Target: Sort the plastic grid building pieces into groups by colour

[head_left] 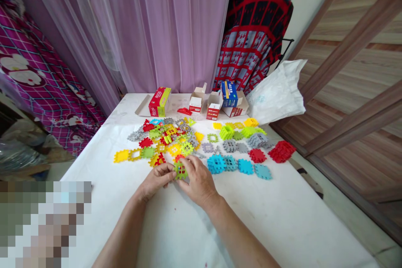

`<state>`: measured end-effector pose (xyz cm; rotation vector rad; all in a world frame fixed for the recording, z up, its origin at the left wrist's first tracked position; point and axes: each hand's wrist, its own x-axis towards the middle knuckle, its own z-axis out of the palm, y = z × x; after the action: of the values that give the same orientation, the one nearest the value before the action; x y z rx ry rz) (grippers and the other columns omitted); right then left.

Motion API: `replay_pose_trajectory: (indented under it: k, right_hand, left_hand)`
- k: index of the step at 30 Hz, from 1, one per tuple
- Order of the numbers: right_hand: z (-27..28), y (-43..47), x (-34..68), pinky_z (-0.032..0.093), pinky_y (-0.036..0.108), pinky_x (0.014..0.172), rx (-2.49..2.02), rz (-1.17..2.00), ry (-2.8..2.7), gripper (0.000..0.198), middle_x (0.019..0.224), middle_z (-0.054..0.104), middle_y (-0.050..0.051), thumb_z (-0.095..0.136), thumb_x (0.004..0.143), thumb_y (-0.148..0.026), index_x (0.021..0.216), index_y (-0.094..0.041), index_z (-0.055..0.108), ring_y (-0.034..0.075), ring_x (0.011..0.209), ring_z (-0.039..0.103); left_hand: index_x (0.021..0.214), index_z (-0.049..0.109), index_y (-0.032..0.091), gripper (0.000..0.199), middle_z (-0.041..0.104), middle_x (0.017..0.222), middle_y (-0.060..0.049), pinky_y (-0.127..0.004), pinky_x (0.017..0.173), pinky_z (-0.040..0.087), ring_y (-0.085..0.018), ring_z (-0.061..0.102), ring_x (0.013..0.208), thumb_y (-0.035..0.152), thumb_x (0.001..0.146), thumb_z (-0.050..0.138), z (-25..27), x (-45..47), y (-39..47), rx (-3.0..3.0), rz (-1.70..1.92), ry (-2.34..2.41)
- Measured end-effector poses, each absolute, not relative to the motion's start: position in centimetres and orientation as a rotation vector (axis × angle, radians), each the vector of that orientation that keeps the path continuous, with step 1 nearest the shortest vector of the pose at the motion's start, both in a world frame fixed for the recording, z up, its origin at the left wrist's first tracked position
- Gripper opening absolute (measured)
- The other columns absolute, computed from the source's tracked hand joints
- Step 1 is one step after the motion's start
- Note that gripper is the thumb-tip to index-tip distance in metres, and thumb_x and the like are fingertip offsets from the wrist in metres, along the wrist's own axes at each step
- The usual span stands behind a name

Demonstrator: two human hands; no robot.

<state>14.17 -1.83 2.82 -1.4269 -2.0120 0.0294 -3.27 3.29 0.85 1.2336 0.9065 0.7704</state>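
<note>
The person's left hand (161, 177) and right hand (198, 179) meet at one green window piece (181, 170), held low over the tabletop (266, 213); both sets of fingers are narrowed, the left pinching its left edge, the right gripping its right side. One red-orange piece (179, 158) shows just behind it. To the right sit four blue groups (245, 166), single pieces or stacks, and two red ones (282, 152). Beyond the left hand lies a mixed heap (168, 136), too jumbled to count, with a row of three pieces (135, 154) at its left. Farther back stand five boxes (159, 102) and one white bag (276, 92).
</note>
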Motion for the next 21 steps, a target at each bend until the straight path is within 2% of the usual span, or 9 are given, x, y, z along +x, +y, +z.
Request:
replay_pose_trajectory:
  k: [3,6,10,14,16,18,21]
  right_hand:
    - [3.9,-2.3,14.3,0.052,0.042,0.086,-1.494,-0.021,-2.046,0.045,0.117,0.059,0.013,0.072,0.072,-0.026,0.115,-0.021,0.06,0.028,0.103,0.058]
    - [5.4,-1.5,16.0,0.05,0.04,0.085,-1.525,-0.01,-2.049,0.04,0.109,0.059,0.009,0.074,0.07,-0.029,0.109,-0.024,0.064,0.026,0.098,0.058]
    - [8.1,2.4,21.7,0.048,0.036,0.083,-1.697,-0.098,-1.974,0.051,0.104,0.059,0.006,0.077,0.07,-0.035,0.119,-0.028,0.064,0.024,0.094,0.059]
    - [9.8,7.3,27.0,0.043,0.041,0.091,-2.009,-0.139,-2.066,0.052,0.11,0.061,0.008,0.08,0.069,-0.034,0.119,-0.029,0.067,0.028,0.104,0.057]
    - [9.9,9.1,28.3,0.035,0.047,0.102,-2.033,-0.148,-2.22,0.051,0.127,0.057,0.01,0.08,0.069,-0.034,0.118,-0.029,0.067,0.032,0.121,0.048]
    - [9.4,10.3,28.7,0.022,0.054,0.11,-2.051,-0.149,-2.349,0.052,0.144,0.046,0.011,0.082,0.068,-0.034,0.117,-0.029,0.068,0.034,0.137,0.032]
    - [8.3,11.4,28.6,0.006,0.059,0.114,-2.137,-0.112,-2.429,0.053,0.156,0.031,0.01,0.082,0.067,-0.037,0.117,-0.029,0.068,0.035,0.146,0.014]
  left_hand:
    - [0.07,0.064,0.018,0.041,0.053,0.056,0.005,-0.017,0.042,0.029,-0.005,0.036,0.046,0.055,0.061,0.081,1.0,-3.2,3.2,1.275,0.727,0.883]
    - [0.076,0.068,0.019,0.042,0.055,0.059,0.003,-0.017,0.043,0.03,-0.007,0.042,0.049,0.058,0.065,0.077,1.3,-3.2,3.1,1.288,0.7,0.868]
    - [0.086,0.069,0.018,0.048,0.064,0.072,-0.002,-0.018,0.043,0.035,-0.011,0.053,0.058,0.062,0.067,0.073,1.5,-3.0,3.0,1.225,0.774,0.907]
    - [0.087,0.068,0.018,0.05,0.064,0.07,-0.002,-0.018,0.041,0.036,-0.011,0.054,0.057,0.062,0.065,0.075,1.3,-2.7,3.2,1.186,0.804,0.947]
    - [0.086,0.067,0.018,0.048,0.064,0.068,-0.001,-0.018,0.041,0.036,-0.011,0.054,0.056,0.06,0.065,0.076,1.4,-2.6,3.2,1.183,0.806,0.952]
    - [0.085,0.067,0.018,0.046,0.064,0.067,-0.001,-0.018,0.042,0.036,-0.011,0.054,0.056,0.058,0.065,0.076,1.6,-2.6,3.2,1.176,0.813,0.957]
    - [0.086,0.068,0.018,0.045,0.064,0.068,-0.001,-0.018,0.042,0.037,-0.01,0.053,0.055,0.057,0.066,0.075,1.7,-2.7,3.2,1.17,0.816,0.972]
